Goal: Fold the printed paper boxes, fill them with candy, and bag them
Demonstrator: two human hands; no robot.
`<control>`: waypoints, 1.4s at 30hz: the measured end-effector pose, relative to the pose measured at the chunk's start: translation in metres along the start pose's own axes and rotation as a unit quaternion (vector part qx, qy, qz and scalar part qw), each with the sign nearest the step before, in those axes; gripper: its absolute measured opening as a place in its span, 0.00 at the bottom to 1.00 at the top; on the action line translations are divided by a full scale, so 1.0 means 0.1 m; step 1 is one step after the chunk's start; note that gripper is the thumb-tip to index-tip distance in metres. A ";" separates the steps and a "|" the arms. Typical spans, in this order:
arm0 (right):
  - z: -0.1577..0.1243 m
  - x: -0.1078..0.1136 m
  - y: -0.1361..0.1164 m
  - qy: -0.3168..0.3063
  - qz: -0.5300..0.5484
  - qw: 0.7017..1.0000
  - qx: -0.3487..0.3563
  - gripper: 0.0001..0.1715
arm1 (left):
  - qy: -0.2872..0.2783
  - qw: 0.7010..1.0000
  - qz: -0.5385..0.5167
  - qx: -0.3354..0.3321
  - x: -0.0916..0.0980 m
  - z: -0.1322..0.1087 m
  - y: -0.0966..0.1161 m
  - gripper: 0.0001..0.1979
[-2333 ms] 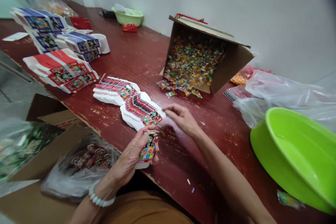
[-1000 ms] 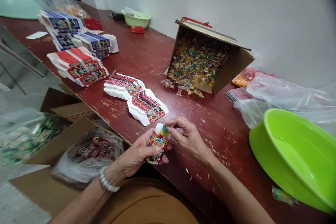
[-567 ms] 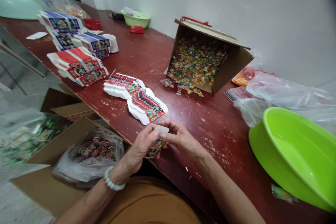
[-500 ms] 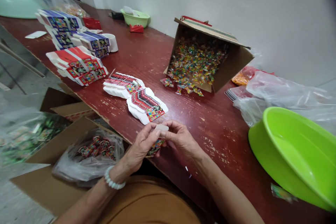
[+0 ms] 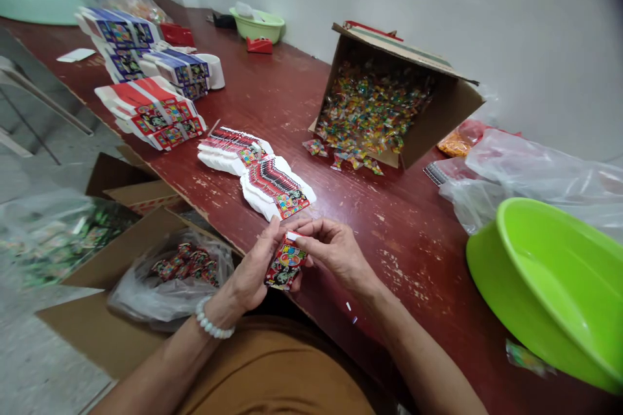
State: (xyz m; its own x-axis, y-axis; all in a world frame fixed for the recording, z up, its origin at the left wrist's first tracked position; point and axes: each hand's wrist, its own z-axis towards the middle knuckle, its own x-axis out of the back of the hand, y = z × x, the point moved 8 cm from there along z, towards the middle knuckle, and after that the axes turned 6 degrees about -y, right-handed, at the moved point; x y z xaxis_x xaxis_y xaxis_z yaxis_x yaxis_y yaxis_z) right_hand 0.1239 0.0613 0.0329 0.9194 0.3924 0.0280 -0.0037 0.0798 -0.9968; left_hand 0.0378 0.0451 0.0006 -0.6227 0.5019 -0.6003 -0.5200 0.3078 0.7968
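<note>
The small box (image 5: 283,267) is between the two hands, held over the near edge of the desk (image 5: 418,240). Its long axis goes away from the body, with the far end leaning a little to the right. The left hand (image 5: 249,272) supports it from the left side, and its grip is narrow around the body of the box. The right hand (image 5: 341,253) is nearer to the far end, where the white flap (image 5: 293,235) shows; its grip is also narrow, with the thumb touching at this end. The box face is red and black, with colourful round pictures; the lettering is too small to read. Just beyond the hands lies the fanned row of flat cartons (image 5: 280,185), printed similarly.
</note>
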 end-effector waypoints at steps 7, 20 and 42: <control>-0.01 -0.04 -0.09 -0.024 -0.041 0.996 0.080 0.13 | 0.035 0.999 0.012 0.023 0.13 0.00 -0.08 0.37; -0.06 -0.12 -0.10 -0.084 -0.134 0.978 0.137 0.09 | 0.043 0.999 -0.004 0.004 0.23 -0.02 -0.01 0.29; 0.74 0.62 0.17 0.193 -0.643 0.740 -0.041 0.45 | 0.395 0.601 0.633 -0.288 1.15 -0.92 1.06 0.19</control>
State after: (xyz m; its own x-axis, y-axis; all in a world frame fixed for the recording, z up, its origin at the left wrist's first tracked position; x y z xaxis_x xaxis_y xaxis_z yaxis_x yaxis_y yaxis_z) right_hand 0.1514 0.1544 0.0231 0.1857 -0.2534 0.9494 0.9813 0.0978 -0.1658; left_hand -0.1424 0.0607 0.0096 -0.6977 -0.5699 0.4341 0.6872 -0.3613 0.6302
